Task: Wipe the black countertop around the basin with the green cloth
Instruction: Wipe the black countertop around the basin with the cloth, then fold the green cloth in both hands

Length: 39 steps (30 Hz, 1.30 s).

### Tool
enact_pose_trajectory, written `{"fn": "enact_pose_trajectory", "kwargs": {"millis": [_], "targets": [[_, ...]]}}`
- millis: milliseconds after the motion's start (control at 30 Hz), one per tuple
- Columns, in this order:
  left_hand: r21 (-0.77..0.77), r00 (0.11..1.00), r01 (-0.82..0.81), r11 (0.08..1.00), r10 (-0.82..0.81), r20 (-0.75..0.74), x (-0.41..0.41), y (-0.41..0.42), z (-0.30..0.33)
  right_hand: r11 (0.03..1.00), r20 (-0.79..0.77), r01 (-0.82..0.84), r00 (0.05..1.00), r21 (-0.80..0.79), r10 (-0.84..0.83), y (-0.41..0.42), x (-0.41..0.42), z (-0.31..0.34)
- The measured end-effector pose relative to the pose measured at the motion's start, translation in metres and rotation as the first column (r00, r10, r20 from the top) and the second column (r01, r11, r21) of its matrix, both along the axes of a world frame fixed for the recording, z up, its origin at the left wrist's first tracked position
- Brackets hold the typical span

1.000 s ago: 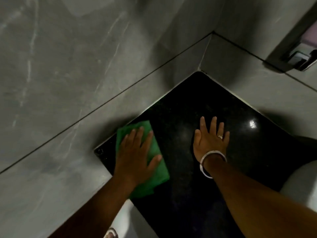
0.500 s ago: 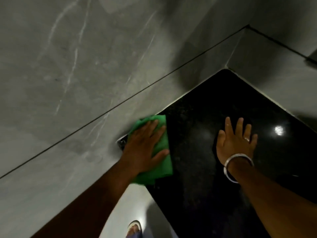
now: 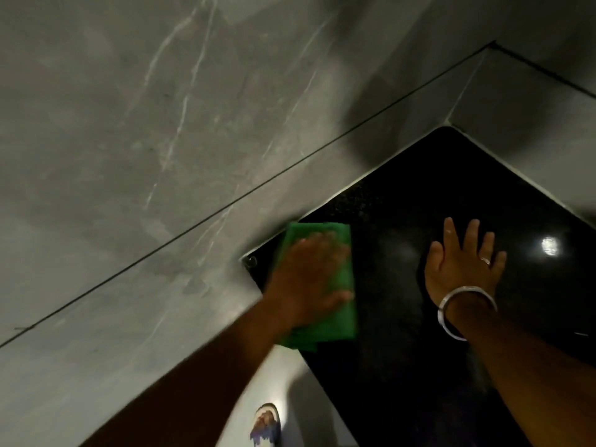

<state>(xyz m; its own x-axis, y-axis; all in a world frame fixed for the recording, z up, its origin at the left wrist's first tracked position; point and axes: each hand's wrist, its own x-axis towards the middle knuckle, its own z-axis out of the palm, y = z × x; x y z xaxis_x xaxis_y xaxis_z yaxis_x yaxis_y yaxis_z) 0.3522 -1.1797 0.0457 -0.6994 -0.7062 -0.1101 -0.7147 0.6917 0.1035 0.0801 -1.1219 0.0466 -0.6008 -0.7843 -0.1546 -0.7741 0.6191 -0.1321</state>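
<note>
The glossy black countertop (image 3: 403, 221) fills a corner between grey walls. A folded green cloth (image 3: 335, 321) lies flat on its left end, next to the wall and the front edge. My left hand (image 3: 306, 279) presses flat on the cloth with fingers spread, blurred by motion. My right hand (image 3: 464, 262) rests palm down on the bare countertop to the right of the cloth, fingers apart, with a ring and a silver bangle on the wrist. The basin is out of view.
Grey marble wall tiles (image 3: 161, 140) rise on the left and behind the corner (image 3: 448, 124). A light reflection (image 3: 550, 246) glints on the counter at right. Below the counter edge the pale floor (image 3: 280, 375) and a sandalled foot (image 3: 264, 424) show.
The view has swung left and closer. My left hand has slid the cloth slightly along the wall side of the counter's left end. My right hand stays planted.
</note>
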Motion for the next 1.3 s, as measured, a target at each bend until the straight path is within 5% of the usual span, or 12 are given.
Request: {"fn": "enact_pose_trajectory", "kwargs": {"millis": [100,233,433,600,700,800,933,1000,1033,1100,1200,1300], "targets": [[-0.002,0.993,-0.095,0.995,0.095,-0.074,0.070,0.000,-0.001,1.000,-0.009,0.008,1.000,-0.015,-0.008,0.000,0.001,0.001],[-0.027,0.967,-0.235,0.972,0.231,-0.104,0.030,0.030,-0.004,1.000,-0.016,-0.003,1.000,0.001,0.003,0.002,0.001,0.000],[0.137,0.992,0.026,0.990,-0.009,-0.124,-0.066,0.154,-0.011,0.967,0.274,0.058,0.962,-0.248,0.012,0.010,-0.010,0.008],[0.022,0.995,0.077,0.997,-0.076,-0.062,-0.038,0.108,-0.001,0.846,0.491,0.311,0.868,-0.433,-0.067,0.055,-0.004,0.034],[0.097,0.984,-0.168,0.981,0.162,0.071,-0.021,0.065,0.007,0.845,0.528,0.382,0.837,-0.374,-0.145,0.100,0.029,0.043],[0.090,0.989,-0.145,0.985,0.143,0.029,-0.022,0.048,0.023,0.879,0.535,0.422,0.806,-0.222,-0.252,0.147,0.075,0.040],[0.065,0.965,-0.262,0.963,0.263,-0.013,-0.010,0.004,0.049,0.826,0.621,0.532,0.587,0.187,-0.519,0.171,0.160,0.044],[0.238,0.963,-0.268,0.934,0.250,0.103,-0.012,-0.025,0.059,0.590,0.784,0.694,0.059,0.413,-0.618,0.156,0.206,0.048],[0.359,0.962,-0.266,0.894,0.223,0.159,-0.015,-0.036,0.061,0.452,0.787,0.712,-0.232,0.537,-0.571,0.145,0.225,0.051],[0.599,0.960,-0.276,0.751,0.188,0.207,-0.022,-0.050,0.065,0.325,0.760,0.700,-0.493,0.635,-0.423,0.126,0.251,0.049],[0.872,0.928,-0.325,0.367,0.301,0.219,-0.017,-0.059,0.069,0.171,0.802,0.796,-0.523,0.581,-0.289,0.109,0.262,0.050],[0.961,0.921,-0.268,0.072,0.313,0.234,-0.007,-0.057,0.085,0.192,0.867,0.882,-0.344,0.430,-0.361,0.118,0.253,0.065]]}}
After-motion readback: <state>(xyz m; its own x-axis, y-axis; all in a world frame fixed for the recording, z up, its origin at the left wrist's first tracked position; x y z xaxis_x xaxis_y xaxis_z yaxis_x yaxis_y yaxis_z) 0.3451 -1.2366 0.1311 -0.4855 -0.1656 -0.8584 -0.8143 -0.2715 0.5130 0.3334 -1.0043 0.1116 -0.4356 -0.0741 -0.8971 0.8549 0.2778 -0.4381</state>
